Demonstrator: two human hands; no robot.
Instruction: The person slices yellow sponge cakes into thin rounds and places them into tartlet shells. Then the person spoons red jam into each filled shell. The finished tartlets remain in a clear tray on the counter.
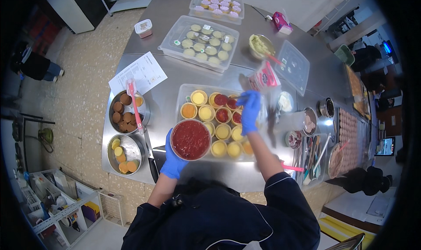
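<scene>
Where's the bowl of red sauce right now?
In the head view, the bowl of red sauce sits just left of centre, held by the left hand at the near-left corner of the tray of small yellow cups.

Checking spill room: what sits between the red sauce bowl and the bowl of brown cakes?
In the head view, only bare steel table separates the red sauce bowl from the brown-cake bowl.

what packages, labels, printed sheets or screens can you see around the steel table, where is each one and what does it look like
White printed paper sheet: lies flat on the table's left part, black text.
Pink and white carton: above the clear tray of filled cups, blurred.
Small pink box: far right of the table, near the edge.
Small white tub with a label: far left corner of the table.
Lit screen: right edge of view, dark frame.
</scene>
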